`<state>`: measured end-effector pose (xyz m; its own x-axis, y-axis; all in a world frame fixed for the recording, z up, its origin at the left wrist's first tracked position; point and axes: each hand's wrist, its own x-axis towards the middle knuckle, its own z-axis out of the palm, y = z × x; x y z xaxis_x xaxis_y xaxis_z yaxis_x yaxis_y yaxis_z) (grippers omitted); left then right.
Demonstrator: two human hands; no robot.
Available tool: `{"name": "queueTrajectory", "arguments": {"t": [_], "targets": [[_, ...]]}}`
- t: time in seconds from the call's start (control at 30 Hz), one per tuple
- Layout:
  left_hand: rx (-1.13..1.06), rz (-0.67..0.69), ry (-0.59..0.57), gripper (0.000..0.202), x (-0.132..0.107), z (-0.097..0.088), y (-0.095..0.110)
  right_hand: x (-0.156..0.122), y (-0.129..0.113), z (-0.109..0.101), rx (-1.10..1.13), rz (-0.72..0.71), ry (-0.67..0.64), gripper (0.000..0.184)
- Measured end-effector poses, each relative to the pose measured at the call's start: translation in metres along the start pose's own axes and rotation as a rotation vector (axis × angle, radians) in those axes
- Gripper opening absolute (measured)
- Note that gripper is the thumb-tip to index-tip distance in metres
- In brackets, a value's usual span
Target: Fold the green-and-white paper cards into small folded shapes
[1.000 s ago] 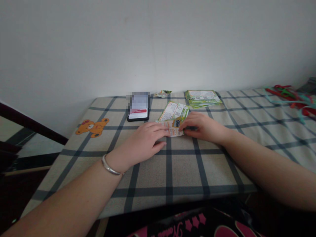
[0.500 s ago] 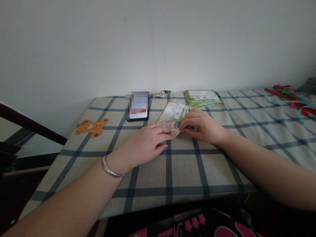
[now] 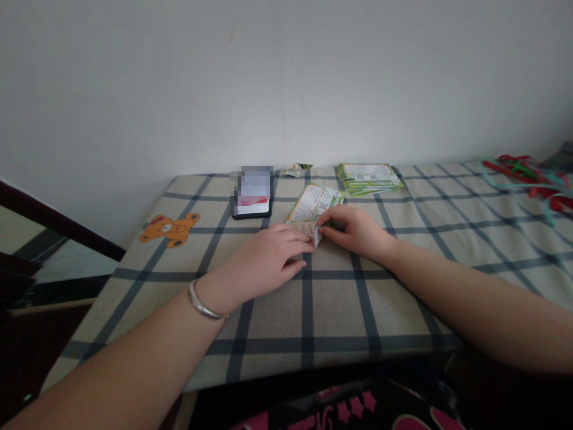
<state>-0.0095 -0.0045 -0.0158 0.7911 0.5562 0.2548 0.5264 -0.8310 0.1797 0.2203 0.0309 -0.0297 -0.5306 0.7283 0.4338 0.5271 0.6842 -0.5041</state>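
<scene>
A green-and-white printed paper leaflet [image 3: 312,203] lies on the table in front of me, its near part folded over and showing orange print. My left hand [image 3: 273,257] rests on the near left part of it, fingers stretched out flat. At the folded near right corner, my right hand [image 3: 351,230] pinches the paper between thumb and fingertips. Part of the fold is hidden under my fingers. Behind it sits a small folded piece of similar paper [image 3: 297,170]. A stack of matching leaflets [image 3: 369,178] lies farther back on the right.
A phone [image 3: 254,206] lies left of the leaflet, its screen partly blurred. The table has a checked cloth [image 3: 268,322] with a bear picture [image 3: 170,229] at the left. Red, green and pale blue ribbons [image 3: 528,173] lie at the far right. A wall [image 3: 286,83] stands behind.
My right hand has moved left, bringing the leaflet's near right corner inward over the fold. My left hand stays nearly in place on the paper.
</scene>
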Motion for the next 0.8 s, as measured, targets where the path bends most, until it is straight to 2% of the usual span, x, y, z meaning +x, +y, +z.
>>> {"name": "queueTrajectory", "arguments": {"t": [0.33, 0.43, 0.57, 0.7, 0.8], "targets": [[0.032, -0.113, 0.043, 0.030, 0.002, 0.000, 0.007, 0.002, -0.001, 0.000, 0.071, 0.109, -0.001, 0.008], [0.055, -0.067, 0.041, 0.032, 0.001, 0.000, 0.008, 0.002, 0.000, 0.000, 0.083, 0.078, 0.001, 0.002], [0.094, -0.002, 0.029, 0.030, 0.001, 0.001, 0.007, 0.003, 0.001, 0.000, 0.058, 0.060, -0.014, 0.003], [0.128, -0.027, 0.026, 0.030, 0.001, 0.002, 0.009, 0.002, 0.002, -0.001, -0.005, 0.050, -0.024, 0.003], [0.148, -0.044, 0.022, 0.030, 0.002, 0.002, 0.011, 0.001, 0.004, -0.006, -0.040, -0.043, -0.054, 0.003]]}}
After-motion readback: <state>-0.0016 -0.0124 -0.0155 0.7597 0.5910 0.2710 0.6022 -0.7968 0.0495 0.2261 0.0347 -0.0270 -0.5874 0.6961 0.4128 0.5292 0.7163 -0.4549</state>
